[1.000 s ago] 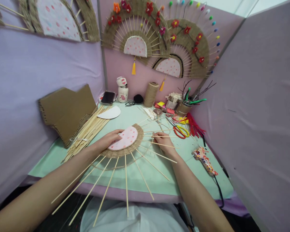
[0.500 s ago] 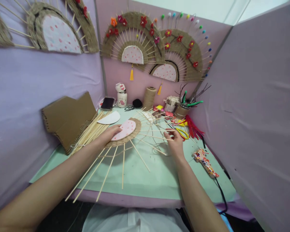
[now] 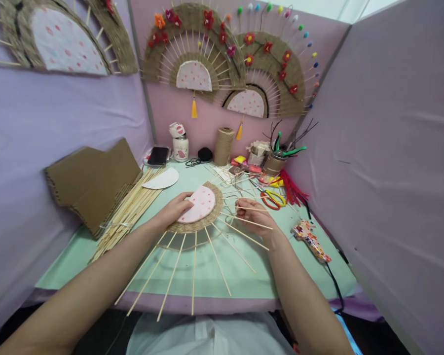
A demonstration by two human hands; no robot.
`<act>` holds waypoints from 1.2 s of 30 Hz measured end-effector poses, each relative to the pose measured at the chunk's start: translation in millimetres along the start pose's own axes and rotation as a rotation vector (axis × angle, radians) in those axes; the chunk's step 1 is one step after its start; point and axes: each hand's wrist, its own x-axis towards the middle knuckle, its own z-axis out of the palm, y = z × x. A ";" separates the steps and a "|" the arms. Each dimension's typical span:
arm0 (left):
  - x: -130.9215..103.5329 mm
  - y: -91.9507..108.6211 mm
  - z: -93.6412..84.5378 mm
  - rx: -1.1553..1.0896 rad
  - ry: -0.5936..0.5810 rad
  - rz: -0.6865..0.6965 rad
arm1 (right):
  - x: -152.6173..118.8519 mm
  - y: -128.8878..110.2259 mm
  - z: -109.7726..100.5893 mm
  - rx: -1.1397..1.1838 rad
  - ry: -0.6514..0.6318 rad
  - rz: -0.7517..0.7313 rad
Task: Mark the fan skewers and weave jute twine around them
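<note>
My left hand (image 3: 175, 209) grips a half-round fan frame by its straight edge, thumb on top of the pink dotted cloth (image 3: 202, 203). Around the cloth runs a woven band of brown twine (image 3: 218, 201), and thin bamboo sticks (image 3: 176, 268) fan out from it toward me and to the right. Among the right-hand sticks is my right hand (image 3: 255, 217), its fingertips pinched together beside a loose loop of thin twine (image 3: 227, 198). Some sticks cross in front of that hand, and the exact pinch point is hard to see.
Left lie a bundle of sticks (image 3: 124, 214), a white half-disc (image 3: 162, 178) and cardboard (image 3: 92, 180). Behind stands a twine spool (image 3: 224, 146). To the right are scissors (image 3: 272, 199), red strips (image 3: 294, 188) and a glue gun (image 3: 311, 240) with a cord. Finished fans (image 3: 198, 44) hang on the walls.
My right hand has shifted left, closer to the woven band, and now reaches in between the sticks. The fan frame has moved slightly right and turned a little. The view has also shifted.
</note>
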 end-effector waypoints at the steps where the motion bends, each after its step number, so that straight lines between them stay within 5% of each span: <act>1: -0.1 -1.0 -0.1 -0.006 -0.007 0.002 | 0.6 1.3 -0.6 0.012 -0.003 0.007; 36: -3.0 -2.3 0.1 -0.032 0.007 -0.008 | 0.8 7.5 -0.8 0.139 0.037 0.028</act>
